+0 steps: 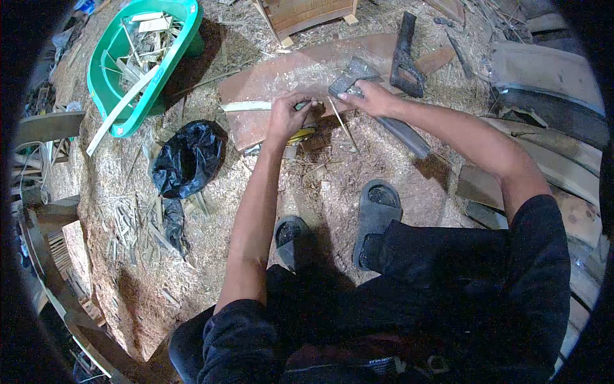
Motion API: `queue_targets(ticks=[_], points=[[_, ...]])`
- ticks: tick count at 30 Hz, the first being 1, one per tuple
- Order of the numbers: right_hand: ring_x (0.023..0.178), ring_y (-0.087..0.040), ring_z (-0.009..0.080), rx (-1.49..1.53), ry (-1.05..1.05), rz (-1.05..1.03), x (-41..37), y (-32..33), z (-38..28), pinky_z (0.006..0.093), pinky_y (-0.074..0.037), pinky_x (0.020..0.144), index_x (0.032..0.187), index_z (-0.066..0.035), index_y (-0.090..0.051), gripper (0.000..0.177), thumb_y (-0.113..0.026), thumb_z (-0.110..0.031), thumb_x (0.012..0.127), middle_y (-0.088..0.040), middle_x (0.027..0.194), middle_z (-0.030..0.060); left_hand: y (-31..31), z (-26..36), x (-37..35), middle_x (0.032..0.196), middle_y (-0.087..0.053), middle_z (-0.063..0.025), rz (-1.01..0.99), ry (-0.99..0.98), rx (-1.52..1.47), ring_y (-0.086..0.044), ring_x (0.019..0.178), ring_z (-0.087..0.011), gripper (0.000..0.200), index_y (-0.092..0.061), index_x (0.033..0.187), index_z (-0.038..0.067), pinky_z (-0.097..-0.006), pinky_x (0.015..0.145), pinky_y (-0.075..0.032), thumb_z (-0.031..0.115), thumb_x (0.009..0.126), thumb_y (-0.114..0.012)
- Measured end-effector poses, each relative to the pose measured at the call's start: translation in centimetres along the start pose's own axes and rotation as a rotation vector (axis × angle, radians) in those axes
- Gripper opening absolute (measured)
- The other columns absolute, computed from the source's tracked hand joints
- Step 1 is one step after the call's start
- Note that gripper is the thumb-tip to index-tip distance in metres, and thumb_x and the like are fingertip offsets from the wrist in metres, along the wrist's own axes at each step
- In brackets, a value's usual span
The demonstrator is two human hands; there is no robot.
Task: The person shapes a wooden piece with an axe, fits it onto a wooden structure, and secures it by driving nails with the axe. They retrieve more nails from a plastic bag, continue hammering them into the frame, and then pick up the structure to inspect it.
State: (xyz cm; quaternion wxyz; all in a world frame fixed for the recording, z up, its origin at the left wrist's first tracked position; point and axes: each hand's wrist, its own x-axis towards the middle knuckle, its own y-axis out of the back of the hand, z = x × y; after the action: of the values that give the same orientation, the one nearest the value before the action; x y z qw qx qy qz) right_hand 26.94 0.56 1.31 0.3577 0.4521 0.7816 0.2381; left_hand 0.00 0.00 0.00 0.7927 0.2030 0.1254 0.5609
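Note:
My right hand is wrapped around an axe close to its head. The dark axe head rests over a worn brown board, and the handle slants down to the right. Over the board's near edge, the fingers of my left hand are pinched together; what they hold is too small to make out. A pale wood strip runs across the board up to my left wrist. Between my hands a thin stick points down to the ground. Something yellow lies just below my left fingers.
A green plastic tub holding wood scraps stands at upper left, near a black plastic bag. A black tool with a looped handle lies at the board's right end. Planks are stacked at right. Shavings cover the ground around my sandals.

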Motion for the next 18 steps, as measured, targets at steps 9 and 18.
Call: queue_targets(ticks=[9, 18], points=[[0.107, -0.061, 0.0435, 0.02, -0.003, 0.041, -1.1, 0.4, -1.7, 0.048, -0.047, 0.094, 0.112, 0.007, -0.057, 0.067, -0.055, -0.057, 0.092, -0.064, 0.11, 0.0305, 0.1, 0.6, -0.1, 0.089, -0.071, -0.0107, 0.059, -0.163, 0.07, -0.063, 0.085, -0.0322, 0.016, -0.075, 0.092, 0.007, -0.0407, 0.079, -0.049, 0.013, 0.077, -0.076], [0.108, -0.061, 0.0448, -0.035, -0.02, 0.055, -1.0, 0.2, -1.4, 0.0487, -0.047, 0.094, 0.109, 0.009, -0.057, 0.069, -0.056, -0.058, 0.091, -0.062, 0.11, 0.0329, -0.1, -0.2, -0.2, 0.103, -0.07, -0.0046, 0.027, -0.266, 0.284, -0.059, 0.099, -0.0293, 0.019, -0.073, 0.098, 0.012, -0.043, 0.088, -0.043, 0.013, 0.078, -0.073]])
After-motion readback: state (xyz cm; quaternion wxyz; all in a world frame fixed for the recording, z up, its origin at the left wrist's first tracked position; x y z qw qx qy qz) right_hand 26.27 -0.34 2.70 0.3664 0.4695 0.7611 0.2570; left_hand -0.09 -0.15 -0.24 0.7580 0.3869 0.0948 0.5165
